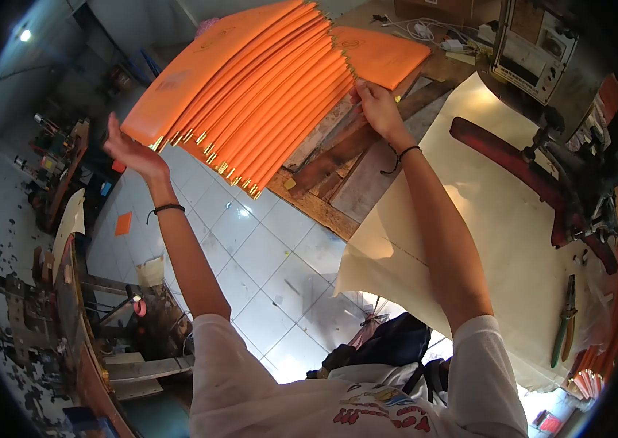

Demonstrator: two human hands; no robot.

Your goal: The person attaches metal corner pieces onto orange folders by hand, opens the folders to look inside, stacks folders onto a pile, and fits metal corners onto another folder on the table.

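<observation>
A thick row of orange folders (250, 95) with gold metal corners lies fanned out on a wooden table. At the row's left end is my left hand (134, 150), its fingers spread, beside the folders' lower corner. My right hand (376, 106) is at the right end of the row, its thumb and fingers pinched together near the folders' edges; what is between them is too small to make out. Behind that hand, a separate orange folder (385, 55) lies flat.
To the right, a cream sheet (411, 226) covers a worktop with green-handled pliers (564, 321) and a dark red metal machine (506, 157). A white device (535, 51) and cables (433, 31) are at the back. A bench (83, 314) stands left of the tiled floor.
</observation>
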